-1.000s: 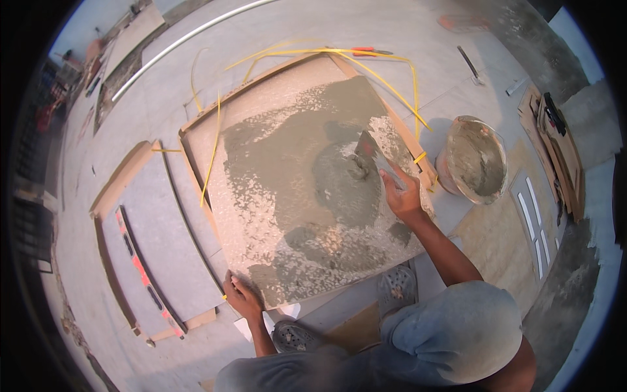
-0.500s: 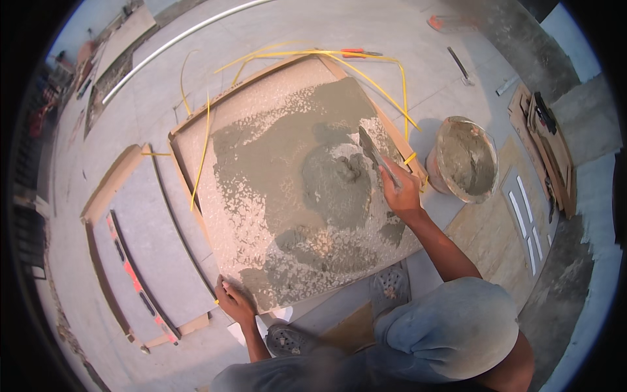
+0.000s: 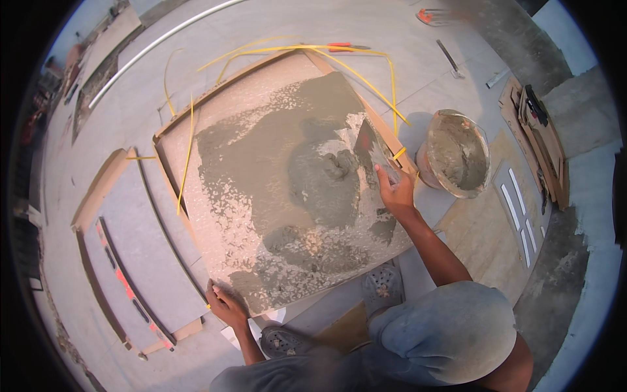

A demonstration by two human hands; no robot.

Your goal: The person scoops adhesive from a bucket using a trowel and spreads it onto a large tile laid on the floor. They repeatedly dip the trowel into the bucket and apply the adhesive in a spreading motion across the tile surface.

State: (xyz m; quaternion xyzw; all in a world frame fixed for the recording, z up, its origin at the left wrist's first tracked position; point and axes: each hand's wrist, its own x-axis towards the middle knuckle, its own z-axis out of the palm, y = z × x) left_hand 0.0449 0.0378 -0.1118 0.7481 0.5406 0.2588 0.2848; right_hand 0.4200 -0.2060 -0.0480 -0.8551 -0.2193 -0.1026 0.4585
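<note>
A large tile [image 3: 225, 228] lies in front of me, its pale patterned face partly covered with grey mortar [image 3: 251, 153]. A wetter heap of mortar sits right of its middle. My right hand [image 3: 396, 189] is closed round the handle of a trowel [image 3: 367, 145], whose flat blade is over the tile's right side. At the near left corner my left hand [image 3: 228, 306] grips the tile's edge, the thumb and fingers around it. Just right of the tile stands a bucket [image 3: 462, 163] with grey mortar inside.
Yellow straps [image 3: 366, 77] loop loosely round the tile's cardboard [image 3: 219, 85]. A red spirit level [image 3: 127, 281] lies on another large tile [image 3: 153, 222] at left. A hammer-like tool [image 3: 449, 59] is on the floor at far right. Cardboard pieces [image 3: 545, 150] lean at the right.
The trowel has turned, so more of its blade's face shows, and my right hand has shifted slightly. My left hand stays at the corner. The whole view has moved a little.
</note>
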